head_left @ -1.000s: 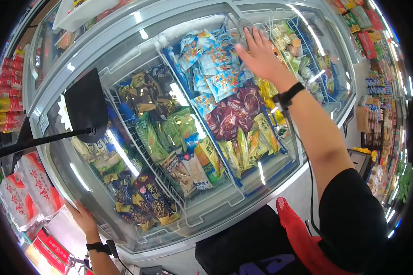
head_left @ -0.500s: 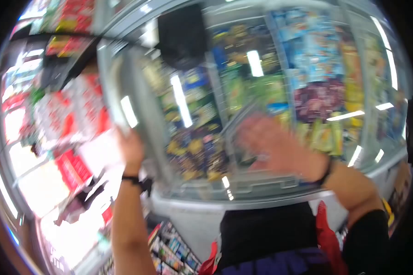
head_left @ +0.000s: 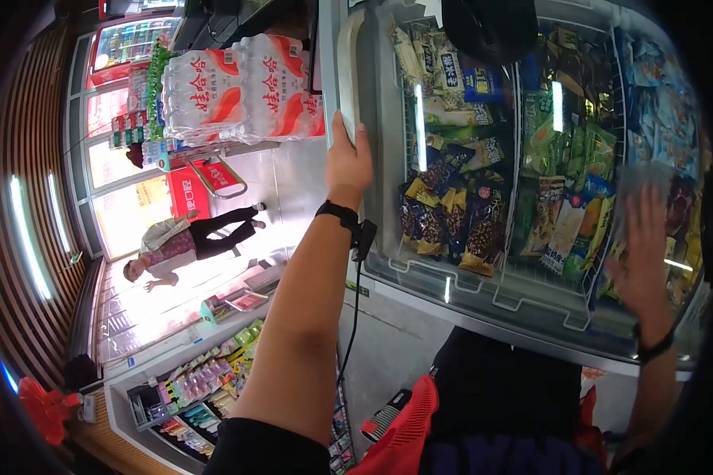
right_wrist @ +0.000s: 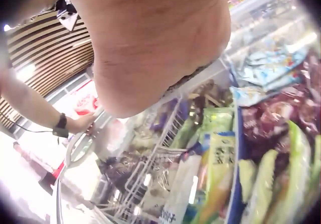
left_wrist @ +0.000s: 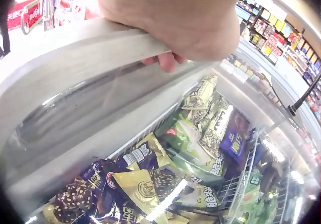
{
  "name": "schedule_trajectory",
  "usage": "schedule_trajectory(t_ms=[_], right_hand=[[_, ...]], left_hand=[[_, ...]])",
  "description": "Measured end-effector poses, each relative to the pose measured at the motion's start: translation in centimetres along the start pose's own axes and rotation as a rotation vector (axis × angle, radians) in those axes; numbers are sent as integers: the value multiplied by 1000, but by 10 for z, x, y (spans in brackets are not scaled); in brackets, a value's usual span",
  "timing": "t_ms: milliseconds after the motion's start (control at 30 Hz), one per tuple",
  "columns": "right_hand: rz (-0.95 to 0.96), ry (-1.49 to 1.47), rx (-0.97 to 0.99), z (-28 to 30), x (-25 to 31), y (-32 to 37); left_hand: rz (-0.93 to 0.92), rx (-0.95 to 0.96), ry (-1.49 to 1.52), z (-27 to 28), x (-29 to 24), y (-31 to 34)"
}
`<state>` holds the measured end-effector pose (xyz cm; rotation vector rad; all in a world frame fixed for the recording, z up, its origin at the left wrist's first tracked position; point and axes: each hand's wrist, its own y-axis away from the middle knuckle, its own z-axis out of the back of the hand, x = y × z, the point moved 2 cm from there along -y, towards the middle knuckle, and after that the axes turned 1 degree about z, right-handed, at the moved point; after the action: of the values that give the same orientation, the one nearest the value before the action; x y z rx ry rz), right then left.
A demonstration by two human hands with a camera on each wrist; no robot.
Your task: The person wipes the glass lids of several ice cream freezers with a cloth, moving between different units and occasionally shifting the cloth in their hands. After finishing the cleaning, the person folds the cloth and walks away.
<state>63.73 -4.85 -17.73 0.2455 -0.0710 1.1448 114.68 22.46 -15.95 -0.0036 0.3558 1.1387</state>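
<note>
Head view, upper centre: the left grip is curled around the freezer rim; at right, the right grip, fingers outstretched, has a blurred greyish cloth at its fingertips.

Your right hand looms over the wire basket and a green packet, blue bags to its right, as your left hand, farther off, rests on the pale freezer rim.
</note>
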Motion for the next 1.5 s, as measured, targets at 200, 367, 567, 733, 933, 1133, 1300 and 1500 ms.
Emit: schedule_trajectory(t_ms=[200,367,567,733,933,1133,1300,1500], right_hand=[[-472,15,-312,-43,-106,138],[-453,60,-481,-27,-198,64],[-369,492,-333,29,-90,-91],[192,-539,5,-45,162,-15],[-154,-374,108,-22,61,46],[-551,179,-430,-47,-204,36],[8,-491,-159,-33,119,-37],[321,-741,119,-60,194,25]], left_hand=[[-73,-53,-102,-15,23,-7],[-138,-28,24,-23,85,-44],[-93,-5,205,-18,47,-22],[-82,-18,220,-14,32,-14],[-388,-211,-53,-23,77,-40],[-206,-115,-25,-15,47,-22],[-252,-135,-53,-19,57,-29],[-277,-105,43,-19,65,-32]])
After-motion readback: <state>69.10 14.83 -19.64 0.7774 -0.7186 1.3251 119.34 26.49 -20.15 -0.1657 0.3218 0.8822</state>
